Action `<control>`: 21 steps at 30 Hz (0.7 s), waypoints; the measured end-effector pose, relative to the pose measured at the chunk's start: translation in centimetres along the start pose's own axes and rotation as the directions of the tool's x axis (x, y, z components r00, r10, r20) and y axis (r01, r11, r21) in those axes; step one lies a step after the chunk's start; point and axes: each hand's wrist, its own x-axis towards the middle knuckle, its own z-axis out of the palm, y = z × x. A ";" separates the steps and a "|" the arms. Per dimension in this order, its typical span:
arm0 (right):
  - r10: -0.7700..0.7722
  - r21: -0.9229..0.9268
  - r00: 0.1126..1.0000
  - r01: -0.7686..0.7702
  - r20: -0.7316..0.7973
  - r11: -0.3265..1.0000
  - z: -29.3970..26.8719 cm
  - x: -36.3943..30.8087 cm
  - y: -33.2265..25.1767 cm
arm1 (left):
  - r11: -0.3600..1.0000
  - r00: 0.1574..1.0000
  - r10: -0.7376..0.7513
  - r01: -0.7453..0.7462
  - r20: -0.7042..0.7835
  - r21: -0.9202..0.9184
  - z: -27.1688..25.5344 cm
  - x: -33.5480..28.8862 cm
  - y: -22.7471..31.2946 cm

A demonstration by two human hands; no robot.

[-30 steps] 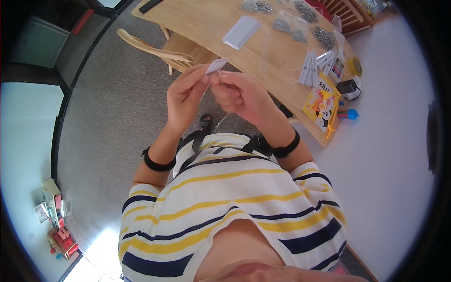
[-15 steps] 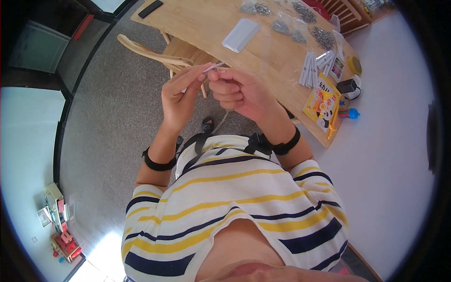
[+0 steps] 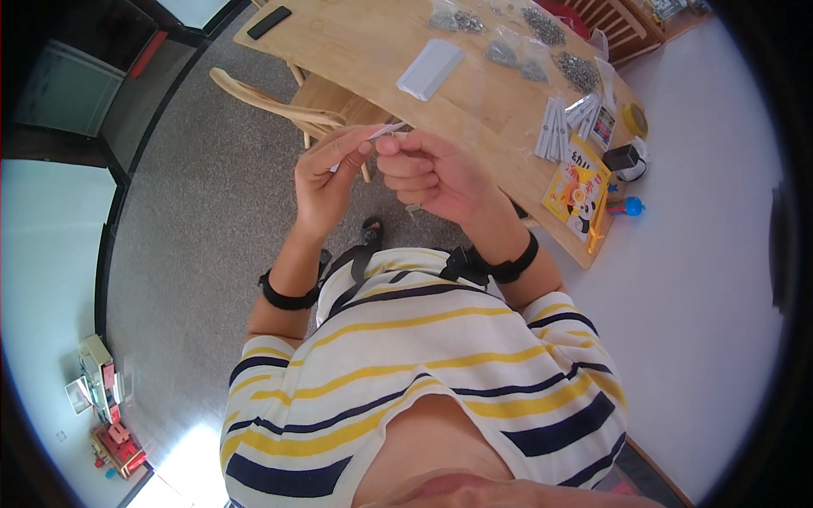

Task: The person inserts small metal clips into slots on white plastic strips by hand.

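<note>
Both my hands are raised close together in front of my body, near the table's edge. My left hand [image 3: 324, 182] pinches a thin folded white card [image 3: 385, 131] between thumb and fingers, seen almost edge-on. Against the card's right end, my right hand [image 3: 445, 176] has thumb and forefinger pressed together, its other fingers curled into the palm. Whatever sits in that pinch is too small to make out. Below the curled fingers shows a small pale metallic bit [image 3: 412, 208], its kind unclear.
On the wooden table [image 3: 500, 148] lie a stack of white cards [image 3: 430, 69], white strips with small round fittings [image 3: 553, 129], bagged metal pieces [image 3: 576, 72], a yellow book [image 3: 578, 190], a tape roll [image 3: 634, 118] and a black remote-like object [image 3: 269, 23]. A wooden chair [image 3: 275, 102] stands at the left.
My hands have sunk slightly, keeping the same hold on the card. The thin strand that hung below my right hand shows less now.
</note>
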 end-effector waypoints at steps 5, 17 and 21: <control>-0.007 -0.030 1.000 0.007 -0.003 1.000 0.1 -0.1 0.0 | 1.000 1.000 -0.006 0.006 -0.013 -0.022 0.2 0.0 -0.1; 0.015 0.006 0.999 -0.016 0.046 1.000 0.0 -0.3 -0.2 | 0.997 0.996 0.074 -0.075 0.040 0.016 0.2 0.2 -0.1; 0.058 0.005 0.998 -0.059 0.031 0.998 -0.4 -0.5 -0.4 | 0.992 0.991 0.125 -0.125 0.056 -0.004 0.1 0.4 -0.3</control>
